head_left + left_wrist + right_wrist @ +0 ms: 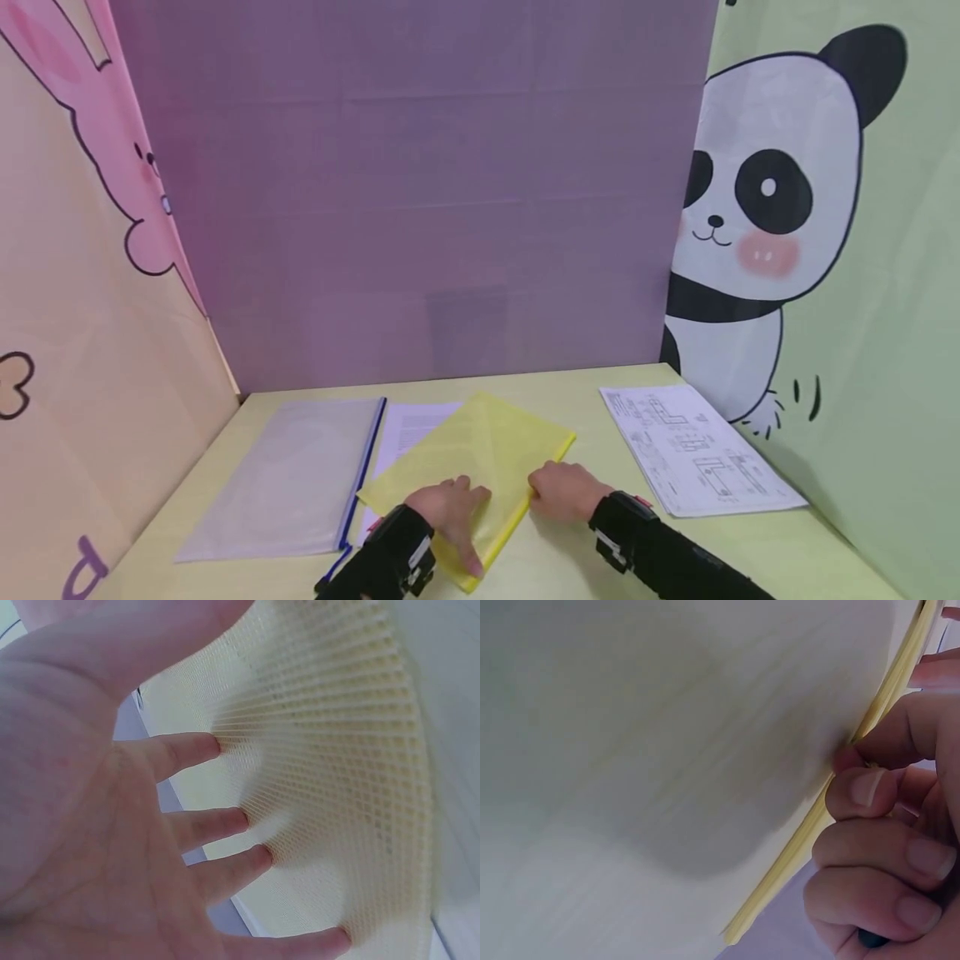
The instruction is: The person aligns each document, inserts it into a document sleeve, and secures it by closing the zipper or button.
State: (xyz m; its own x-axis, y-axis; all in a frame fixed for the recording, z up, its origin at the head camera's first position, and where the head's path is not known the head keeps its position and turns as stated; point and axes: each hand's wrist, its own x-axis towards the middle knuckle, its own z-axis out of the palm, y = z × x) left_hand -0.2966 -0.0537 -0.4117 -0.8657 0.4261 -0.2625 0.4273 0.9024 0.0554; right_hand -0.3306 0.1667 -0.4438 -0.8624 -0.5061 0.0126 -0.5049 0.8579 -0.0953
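A translucent yellow mesh document pouch (487, 442) lies slantwise on the table, a brighter yellow strip (510, 533) along its right edge. My left hand (450, 508) rests on it with fingers spread. In the left wrist view, the fingertips (259, 859) press into its fine grid surface. At the strip, my right hand (562, 492) pinches the pouch's edge between thumb and forefinger. The right wrist view shows the other fingers (877, 900) curled below the pinch; what exactly lies inside it is mostly hidden.
Left of the yellow pouch lies a whitish translucent pouch (285, 475) with a dark blue edge strip (367, 467). A printed sheet (397, 433) is partly under the yellow pouch. Sheets with line drawings (697, 450) lie at the right. A purple panel (420, 208) stands behind the table.
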